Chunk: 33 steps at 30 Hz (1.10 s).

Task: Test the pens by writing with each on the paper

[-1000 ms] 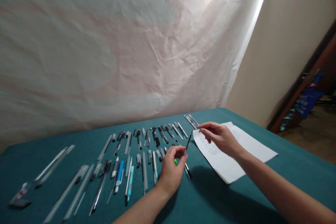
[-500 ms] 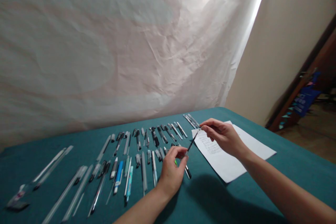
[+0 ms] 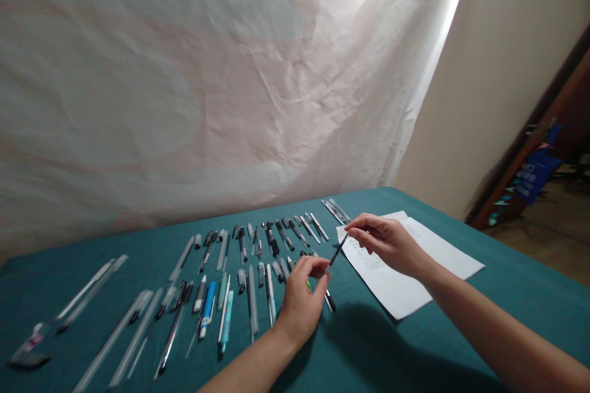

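Note:
A thin dark pen refill (image 3: 338,251) slants between my two hands above the table. My right hand (image 3: 385,242) pinches its upper end between thumb and fingertips, over the corner of a printed paper sheet (image 3: 405,288). The refill's lower end goes in at the fingertips of my left hand (image 3: 304,304), which is closed around a small clear pen part (image 3: 328,271); most of that part is hidden by the fingers. Just beyond and under my left hand lie more pens, one with a black end (image 3: 330,304) and one with a green piece, partly covered.
Rows of pens, caps and clear barrels lie across the green-covered table (image 3: 369,356), among them a blue pen (image 3: 208,310) and a turquoise pen (image 3: 227,322). Several pens (image 3: 335,212) lie beyond the paper. A pale sheet (image 3: 184,73) hangs behind the table.
My right hand has come down and left, closer to my left hand, so less of the refill shows between them. My left hand stays nearly where it was.

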{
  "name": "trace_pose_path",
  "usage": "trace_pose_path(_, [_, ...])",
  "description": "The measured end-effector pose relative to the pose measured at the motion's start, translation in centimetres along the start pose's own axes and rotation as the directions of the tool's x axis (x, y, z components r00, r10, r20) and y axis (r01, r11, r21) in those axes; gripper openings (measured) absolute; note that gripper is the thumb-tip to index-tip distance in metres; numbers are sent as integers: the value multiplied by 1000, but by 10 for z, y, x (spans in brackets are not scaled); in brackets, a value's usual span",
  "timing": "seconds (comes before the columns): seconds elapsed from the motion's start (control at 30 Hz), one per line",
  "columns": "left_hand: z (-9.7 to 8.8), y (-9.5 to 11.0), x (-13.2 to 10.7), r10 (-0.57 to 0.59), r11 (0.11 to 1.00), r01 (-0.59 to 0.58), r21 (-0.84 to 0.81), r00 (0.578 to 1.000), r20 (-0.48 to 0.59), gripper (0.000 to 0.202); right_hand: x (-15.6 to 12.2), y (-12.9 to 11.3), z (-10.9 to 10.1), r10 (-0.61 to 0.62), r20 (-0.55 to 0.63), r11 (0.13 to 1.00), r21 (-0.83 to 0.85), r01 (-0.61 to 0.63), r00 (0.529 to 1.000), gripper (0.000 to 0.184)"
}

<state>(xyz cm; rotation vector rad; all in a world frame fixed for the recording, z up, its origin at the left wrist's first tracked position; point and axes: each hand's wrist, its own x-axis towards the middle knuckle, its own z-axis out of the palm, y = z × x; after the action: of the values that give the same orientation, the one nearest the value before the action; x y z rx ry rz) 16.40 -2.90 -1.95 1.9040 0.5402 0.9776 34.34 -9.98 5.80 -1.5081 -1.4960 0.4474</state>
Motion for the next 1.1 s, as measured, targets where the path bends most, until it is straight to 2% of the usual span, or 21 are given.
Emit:
trace_pose_path(0.17, [1,-2,-1,3,1000,-3,-1,1000,-16,17,1,1,0,25,9,1000,7,-25,1000,30])
trace_pose_path(0.3, [-1,-5,-1,-20,1000,19,-13,998,-55,16,4,12,3,64,-9,997,35,-64,998,35])
trace_pose_path(0.4, [-2,-9,0,-51,998,46,-43,991,-121,17,5,26,15,82,68,997,-6,-81,994,34])
trace_pose_path(0.5, [-3,-15,2,-71,995,56,-81,978,-195,19,7,40,35,-1,175,987,-159,29,985,24])
trace_pose_path(0.6, [-3,-18,3,-75,995,58,-84,973,-218,19,12,51,55,-76,232,935,-321,150,970,19])
trace_pose_path(0.77, [-4,-15,4,-60,996,45,-79,978,-200,17,19,63,76,-52,277,875,-450,178,959,19])
trace_pose_path(0.93, [-5,-14,4,-59,997,48,-63,979,-194,17,16,68,75,-17,244,841,-521,145,970,20])
trace_pose_path(1.1, [-4,-14,3,-52,998,44,-47,983,-176,16,13,67,75,48,153,844,-534,42,987,15])
